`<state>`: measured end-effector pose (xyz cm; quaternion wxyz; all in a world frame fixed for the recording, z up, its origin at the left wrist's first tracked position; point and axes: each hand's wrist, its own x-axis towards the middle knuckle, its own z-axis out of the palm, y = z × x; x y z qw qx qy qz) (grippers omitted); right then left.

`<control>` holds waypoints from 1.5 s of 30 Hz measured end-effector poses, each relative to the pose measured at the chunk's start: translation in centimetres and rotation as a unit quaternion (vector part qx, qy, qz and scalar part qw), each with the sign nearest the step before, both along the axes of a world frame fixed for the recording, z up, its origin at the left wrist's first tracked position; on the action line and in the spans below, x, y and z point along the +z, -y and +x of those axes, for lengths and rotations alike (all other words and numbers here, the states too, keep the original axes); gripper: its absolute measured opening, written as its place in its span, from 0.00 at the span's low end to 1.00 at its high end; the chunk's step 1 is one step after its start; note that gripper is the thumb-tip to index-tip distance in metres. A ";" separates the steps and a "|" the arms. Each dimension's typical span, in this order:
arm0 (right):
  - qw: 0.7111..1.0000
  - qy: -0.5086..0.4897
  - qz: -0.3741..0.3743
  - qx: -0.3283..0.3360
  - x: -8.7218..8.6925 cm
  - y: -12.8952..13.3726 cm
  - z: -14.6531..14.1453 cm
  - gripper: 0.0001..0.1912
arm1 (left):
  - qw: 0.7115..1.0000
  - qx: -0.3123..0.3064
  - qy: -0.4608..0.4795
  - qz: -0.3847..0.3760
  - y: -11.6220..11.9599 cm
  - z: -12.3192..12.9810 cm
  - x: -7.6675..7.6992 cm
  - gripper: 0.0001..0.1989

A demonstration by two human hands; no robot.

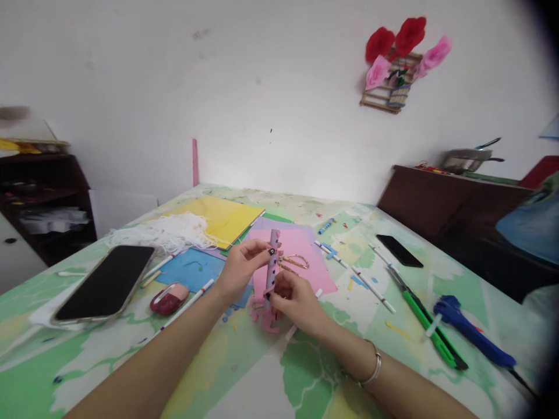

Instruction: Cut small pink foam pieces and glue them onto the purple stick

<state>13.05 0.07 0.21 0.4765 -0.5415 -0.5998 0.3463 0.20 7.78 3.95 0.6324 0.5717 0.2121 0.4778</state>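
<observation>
A rolled purple paper tube [271,269] with dark dots stands upright between my hands. My left hand [245,263] pinches it near the upper part, thumb and finger closed. Lower down, my right hand [294,299] has its fingers closed at the tube's bottom, by some pink paper pieces [263,314]. Whether those pieces are attached to the tube I cannot tell. Gold-handled scissors [300,262] lie just behind my right hand, on pink paper [312,256]. Blue paper [190,267] lies left of my left hand.
On the left are a large phone [105,285], a maroon-and-pink object [169,299] and white string [174,231]. To the right lie striped white sticks [371,285], a green cutter [430,326], a blue glue gun [476,334] and a black phone [399,251]. Yellow paper [218,215] is behind.
</observation>
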 end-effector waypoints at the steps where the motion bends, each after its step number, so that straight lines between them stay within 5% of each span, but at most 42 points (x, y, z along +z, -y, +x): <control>1: 1.000 -0.004 -0.001 -0.001 0.0 -0.1 0.0 0.06 | 1.000 -0.002 -0.004 0.006 0.0 0.0 0.0 0.09; 7: 0.999 -0.017 -0.007 0.027 0.8 -0.2 0.5 0.08 | 1.000 -0.018 0.005 0.009 0.3 0.1 0.4 0.07; 11: 0.991 0.044 0.073 -0.102 2.5 2.2 4.0 0.08 | 0.999 -0.023 0.023 -0.013 0.4 -0.1 0.7 0.07; 14: 0.920 0.237 0.116 -0.289 3.3 6.5 9.3 0.06 | 0.999 -0.026 0.018 -0.035 0.6 -0.2 0.9 0.08; 17: 0.749 0.473 -0.018 -0.463 3.2 11.4 15.4 0.13 | 0.999 -0.036 -0.001 -0.032 0.9 -0.2 1.0 0.09; 18: 0.725 0.489 -0.048 -0.483 3.1 12.8 17.1 0.16 | 0.999 -0.043 -0.003 -0.029 1.0 -0.2 1.0 0.09; 22: 0.684 0.498 -0.141 -0.515 2.0 16.0 22.1 0.14 | 0.999 -0.053 -0.001 -0.010 1.1 -0.4 0.9 0.08; 29: 0.639 0.548 -0.274 -0.464 -0.3 16.7 25.7 0.15 | 0.999 -0.040 -0.017 0.010 0.9 -0.5 0.7 0.09; 34: 0.657 0.564 -0.272 -0.421 -0.2 16.8 27.7 0.09 | 0.999 -0.042 -0.018 0.021 1.1 -0.4 0.8 0.09; 39: 0.676 0.543 -0.230 -0.441 1.9 17.4 27.7 0.15 | 0.998 -0.046 -0.041 0.025 1.7 -0.2 1.1 0.09; 42: 0.672 0.497 -0.128 -0.533 3.9 17.6 25.0 0.18 | 0.998 -0.041 -0.041 0.037 2.0 0.0 1.3 0.09; 45: 0.742 0.337 -0.025 -0.578 5.4 17.0 19.6 0.21 | 0.998 -0.017 -0.033 0.057 2.1 0.2 1.2 0.08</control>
